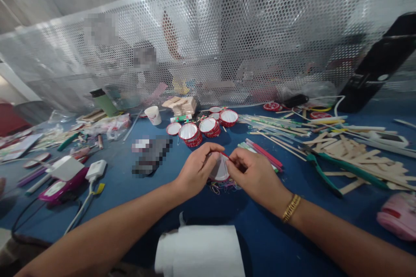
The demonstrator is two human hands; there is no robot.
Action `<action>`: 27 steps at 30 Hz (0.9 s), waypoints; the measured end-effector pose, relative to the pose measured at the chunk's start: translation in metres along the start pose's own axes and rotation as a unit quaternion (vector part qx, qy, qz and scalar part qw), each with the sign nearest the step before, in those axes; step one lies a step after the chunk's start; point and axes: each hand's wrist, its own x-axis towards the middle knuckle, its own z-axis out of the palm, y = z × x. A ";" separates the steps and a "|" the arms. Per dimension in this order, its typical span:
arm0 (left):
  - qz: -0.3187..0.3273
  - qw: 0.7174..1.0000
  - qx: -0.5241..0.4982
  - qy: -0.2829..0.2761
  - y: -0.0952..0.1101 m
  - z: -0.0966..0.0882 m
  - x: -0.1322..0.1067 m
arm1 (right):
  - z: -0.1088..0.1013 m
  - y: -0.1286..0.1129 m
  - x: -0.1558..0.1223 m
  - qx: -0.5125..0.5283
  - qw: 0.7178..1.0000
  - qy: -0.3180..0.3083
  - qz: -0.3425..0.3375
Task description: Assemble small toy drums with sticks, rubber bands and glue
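My left hand is closed, thumb and fingers pinching the edge of a small round piece with a white top and a red rim. At its right edge my right hand, with a gold band on the wrist, is pinched shut; what its fingertips hold is hidden. Under the piece lies a tangle of thin coloured bands or threads. Beyond my hands stand several red cans or drums with white tops, among them a near one and another. Pink and green sticks lie beside my right hand.
A white roll lies in front of me. Green-handled pliers and wooden craft sticks are on the right. A phone, a charger and a paper cup are left. A perforated metal screen closes the back.
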 end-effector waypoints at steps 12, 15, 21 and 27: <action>0.137 0.978 0.147 -0.065 0.000 -0.001 -0.001 | -0.002 0.008 0.005 0.055 0.997 0.026 0.050; 0.141 0.977 0.148 -0.061 0.000 0.001 -0.001 | 0.000 0.009 0.005 0.065 0.996 0.013 0.055; 0.152 0.976 0.140 -0.073 0.000 0.001 -0.001 | 0.000 0.011 0.005 0.077 0.995 0.003 0.055; 0.148 0.976 0.142 -0.075 0.001 0.001 -0.002 | 0.000 0.010 0.005 0.081 0.995 -0.003 0.060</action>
